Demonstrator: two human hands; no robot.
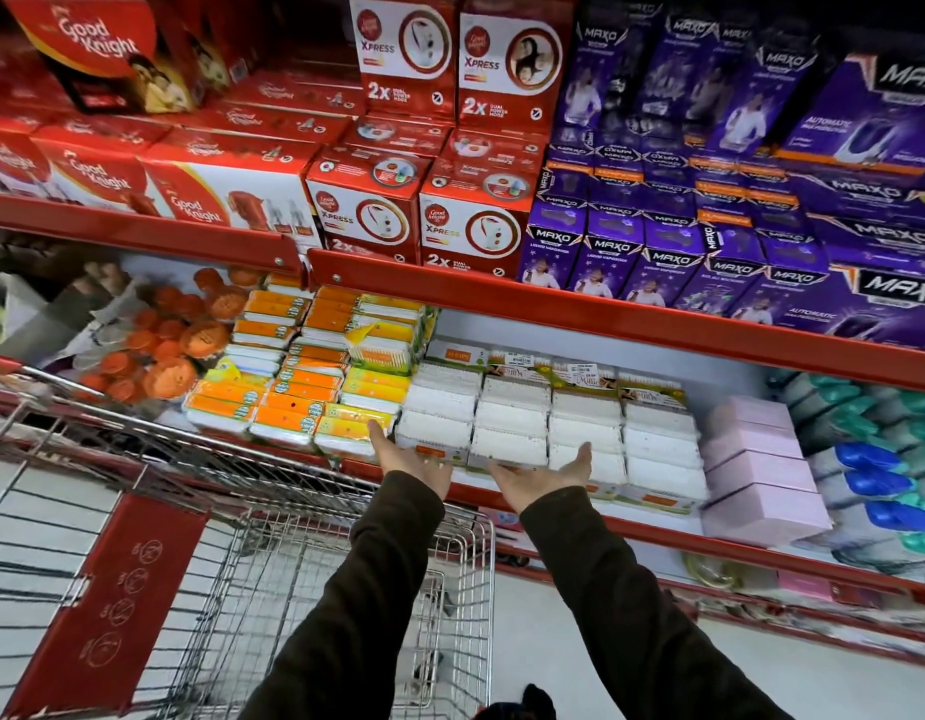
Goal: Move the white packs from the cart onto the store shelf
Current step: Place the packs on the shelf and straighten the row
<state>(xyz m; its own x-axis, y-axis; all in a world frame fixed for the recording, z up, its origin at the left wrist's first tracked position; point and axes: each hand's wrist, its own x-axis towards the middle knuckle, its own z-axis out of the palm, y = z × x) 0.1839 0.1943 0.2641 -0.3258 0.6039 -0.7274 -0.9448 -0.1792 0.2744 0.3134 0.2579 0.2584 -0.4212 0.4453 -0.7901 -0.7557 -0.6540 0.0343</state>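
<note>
Both hands spread flat, palms up, nothing clamped. Left hand (416,459) at the front edge of the white packs (548,433), fingertips at the seam w/ the orange packs (294,407) just beside. Right hand (546,478) under or against the front of the 2nd/3rd column, thumb raised; actual contact hard to call from this angle, prob. touching.

White packs sitting on the store shelf (658,527), several columns stacked, pink boxes (756,459) touching on the right. Cart (346,589) below and left of the arms; basket looks empty as far as the mesh shows, so likely the last batch in place.

To finish well: press front faces square w/ flat palms, push evenly so columns stay flush. Keep the left column off the orange packs, no tilting of top layers. Check the front row sits behind the red lip before letting go.
</note>
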